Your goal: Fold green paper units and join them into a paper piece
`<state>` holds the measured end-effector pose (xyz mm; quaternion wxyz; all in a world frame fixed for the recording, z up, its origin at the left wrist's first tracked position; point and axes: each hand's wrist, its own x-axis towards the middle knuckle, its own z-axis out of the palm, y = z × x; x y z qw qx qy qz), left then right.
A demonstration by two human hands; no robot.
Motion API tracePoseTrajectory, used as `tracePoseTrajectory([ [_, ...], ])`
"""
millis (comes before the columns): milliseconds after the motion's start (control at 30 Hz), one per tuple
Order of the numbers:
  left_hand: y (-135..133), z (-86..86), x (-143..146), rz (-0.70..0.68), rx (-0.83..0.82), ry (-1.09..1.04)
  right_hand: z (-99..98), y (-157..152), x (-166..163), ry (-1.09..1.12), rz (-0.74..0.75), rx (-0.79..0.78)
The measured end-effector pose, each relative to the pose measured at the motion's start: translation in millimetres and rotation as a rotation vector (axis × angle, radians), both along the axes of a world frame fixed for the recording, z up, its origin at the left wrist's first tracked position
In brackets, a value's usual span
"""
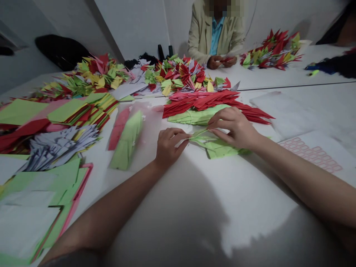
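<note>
Left hand [170, 147]: pinched the tip of a folded green paper [198, 137].
Right hand [236, 126]: pinched it farther right.
Red folded papers [204, 101]: lay just beyond.

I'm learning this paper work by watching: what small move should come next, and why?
Perhaps the right hand should gently press the layers of the green folded paper together: both hands have hold of it, the left hand pinching one end, and the layers look parted between them.
</note>
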<state>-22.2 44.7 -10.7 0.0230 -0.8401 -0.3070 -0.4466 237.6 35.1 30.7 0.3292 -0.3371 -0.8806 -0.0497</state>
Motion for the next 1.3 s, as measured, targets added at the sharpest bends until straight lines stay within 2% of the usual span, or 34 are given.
tracePoseTrajectory([
  [267,-5,-2.7,2,-0.202,-0.067,0.048,-1.8,-10,-12,-0.086,0.149,-0.017],
  [400,-8,-2.0,3,-0.254,-0.082,0.057,-1.1,-15,-17,-0.154,0.139,0.001],
  [567,-7,-2.2,3,-0.296,-0.078,0.051,0.8,-21,-25,-0.136,0.181,0.013],
  [767,-8,-3.0,2,-0.372,-0.129,0.059,2.7,-22,-26,-0.161,0.252,-0.066],
  [1067,-6,-0.3,5,-0.291,-0.267,-0.198,20.2,-7,4,-0.157,0.163,-0.127],
  [1300,-4,-1.1,5,-0.253,-0.243,-0.227,28.9,-1,21,-0.256,0.037,-0.076],
])
